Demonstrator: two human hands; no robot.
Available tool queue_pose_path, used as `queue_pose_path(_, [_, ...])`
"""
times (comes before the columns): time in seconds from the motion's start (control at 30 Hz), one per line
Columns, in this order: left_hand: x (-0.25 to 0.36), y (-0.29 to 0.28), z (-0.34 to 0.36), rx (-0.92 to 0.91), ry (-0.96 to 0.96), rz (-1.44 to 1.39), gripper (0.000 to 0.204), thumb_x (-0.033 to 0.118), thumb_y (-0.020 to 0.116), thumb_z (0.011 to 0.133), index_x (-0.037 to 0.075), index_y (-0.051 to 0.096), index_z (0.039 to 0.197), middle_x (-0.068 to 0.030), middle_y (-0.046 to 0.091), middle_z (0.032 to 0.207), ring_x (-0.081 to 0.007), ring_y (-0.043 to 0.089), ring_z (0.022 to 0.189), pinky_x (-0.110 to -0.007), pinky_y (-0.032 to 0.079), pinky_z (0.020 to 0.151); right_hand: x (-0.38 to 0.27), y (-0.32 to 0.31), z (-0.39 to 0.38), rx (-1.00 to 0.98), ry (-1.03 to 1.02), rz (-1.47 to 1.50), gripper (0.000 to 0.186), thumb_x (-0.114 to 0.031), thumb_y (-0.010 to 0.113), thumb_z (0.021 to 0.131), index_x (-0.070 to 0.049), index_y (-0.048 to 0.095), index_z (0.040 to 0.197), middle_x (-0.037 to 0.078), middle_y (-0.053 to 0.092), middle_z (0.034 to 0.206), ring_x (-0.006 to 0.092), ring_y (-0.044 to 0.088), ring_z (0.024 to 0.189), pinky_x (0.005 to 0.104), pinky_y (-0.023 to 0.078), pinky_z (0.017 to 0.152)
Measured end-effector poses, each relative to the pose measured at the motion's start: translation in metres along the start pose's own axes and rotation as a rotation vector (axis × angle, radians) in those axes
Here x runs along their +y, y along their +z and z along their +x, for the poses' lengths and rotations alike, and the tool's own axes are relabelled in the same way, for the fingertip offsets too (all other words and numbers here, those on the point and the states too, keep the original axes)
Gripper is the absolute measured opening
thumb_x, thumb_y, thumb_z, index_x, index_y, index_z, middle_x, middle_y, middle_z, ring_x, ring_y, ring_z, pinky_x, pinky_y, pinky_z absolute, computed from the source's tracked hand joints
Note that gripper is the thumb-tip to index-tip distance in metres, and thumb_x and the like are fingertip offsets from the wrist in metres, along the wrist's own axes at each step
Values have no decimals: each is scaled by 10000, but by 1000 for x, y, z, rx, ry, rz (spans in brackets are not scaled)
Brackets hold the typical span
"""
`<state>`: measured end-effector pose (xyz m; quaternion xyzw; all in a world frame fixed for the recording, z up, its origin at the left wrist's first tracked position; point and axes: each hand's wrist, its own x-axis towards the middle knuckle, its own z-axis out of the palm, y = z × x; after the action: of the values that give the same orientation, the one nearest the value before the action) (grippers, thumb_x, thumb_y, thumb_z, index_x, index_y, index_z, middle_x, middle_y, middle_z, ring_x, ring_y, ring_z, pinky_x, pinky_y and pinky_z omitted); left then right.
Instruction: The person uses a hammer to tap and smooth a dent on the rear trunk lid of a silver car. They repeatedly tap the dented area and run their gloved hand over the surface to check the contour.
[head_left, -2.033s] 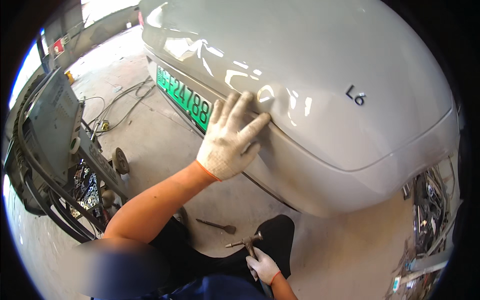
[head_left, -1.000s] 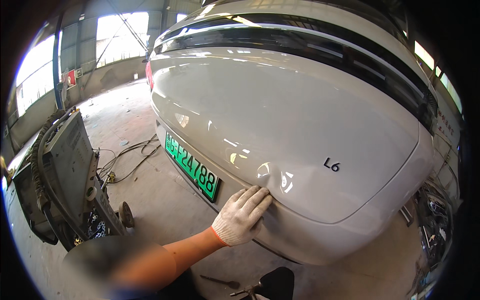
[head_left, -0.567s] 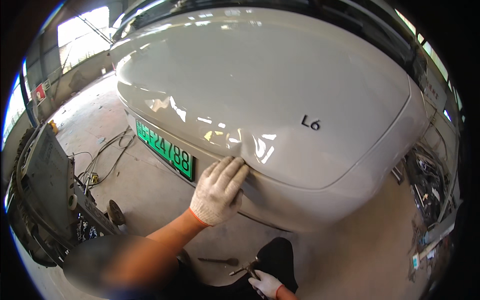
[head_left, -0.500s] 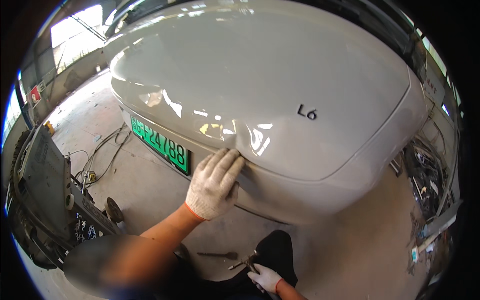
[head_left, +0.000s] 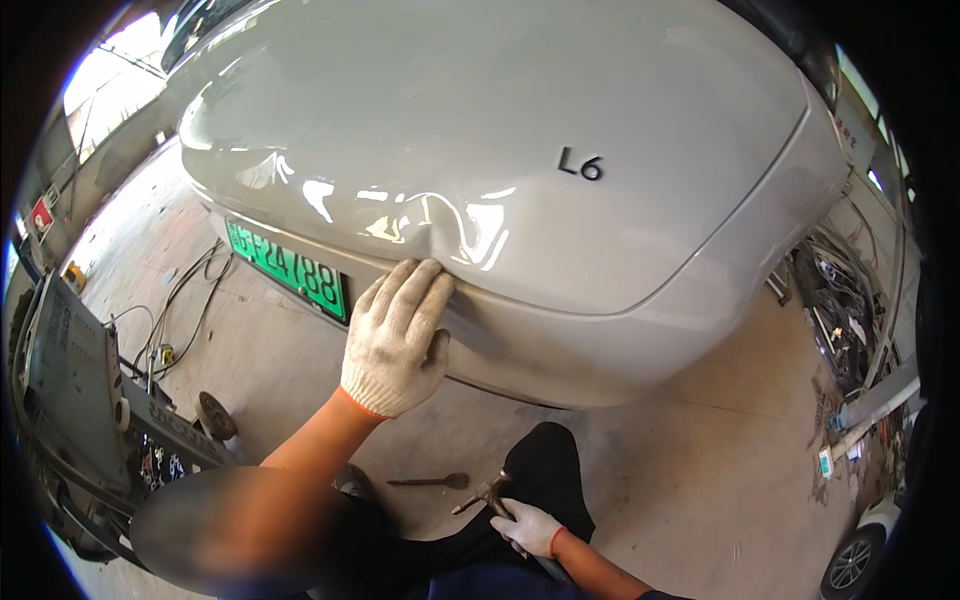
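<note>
The rear of a pale grey car (head_left: 520,90) fills the upper view. Its panel has a dent (head_left: 437,238) with wavy reflections just above the lower edge. My gloved left hand (head_left: 392,345) rests its outstretched fingertips on that edge, right below the dent, holding nothing. Down by my knee, my gloved right hand (head_left: 528,527) is closed around the handle of a hammer (head_left: 489,491), whose narrow pointed end faces left. Part of the handle is hidden by the glove.
A green licence plate (head_left: 290,270) sits left of my left hand. On the floor lies a flat-ended tool (head_left: 432,481). A wheeled grey cart (head_left: 75,380) stands at left near black cables (head_left: 190,295). Scrap parts (head_left: 840,310) are piled at right, with another car's wheel (head_left: 853,565) below.
The view has shifted, so the car sits higher and further left in it. My left fingertips stay at the same edge under the dent. The hammer stays in my right hand, showing more.
</note>
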<state>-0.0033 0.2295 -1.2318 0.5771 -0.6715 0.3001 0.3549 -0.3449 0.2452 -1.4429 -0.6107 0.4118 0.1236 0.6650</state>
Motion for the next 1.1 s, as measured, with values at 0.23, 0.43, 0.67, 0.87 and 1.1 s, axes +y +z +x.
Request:
queue_pose_path(0.23, [2,1,-1,-10,0,18,789,-17,741,727,15,656,1511,-205,652,1542,-426,619,1460,-562,496,1212,-8,0,-8,16,-24,6,315,-378,679,1135,-78,602,1197,35,590,815,152,596,577,367,527,513])
queue_pose_path(0.43, [0,3,-2,-21,4,22,801,2,752,750,20,639,1542,-214,622,1582,-447,588,1491,-595,466,1240,-1,0,-6,8,-30,20,310,-373,680,1139,-81,603,1209,30,581,815,152,594,574,365,518,507])
queue_pose_path(0.67, [2,-2,14,-125,-140,77,962,166,804,847,-2,450,1726,-302,402,1782,-539,386,1640,-660,270,1372,1,-1,-7,12,-34,12,299,-372,672,1145,-87,602,1202,36,604,815,155,602,583,368,524,526])
queue_pose_path(0.87, [-18,4,42,-51,-104,95,954,289,777,939,-31,389,1750,-322,377,1805,-552,334,1678,-652,206,1395,3,1,-1,27,7,-94,354,-374,672,1144,-75,627,1328,40,643,839,162,615,590,374,534,538])
queue_pose_path(1.1, [12,27,66,0,79,-58,985,501,780,974,-32,425,1722,-328,384,1787,-586,365,1635,-718,259,1341,6,2,1,39,-22,-61,357,-403,688,1133,-79,600,1252,22,593,822,145,592,586,355,523,525])
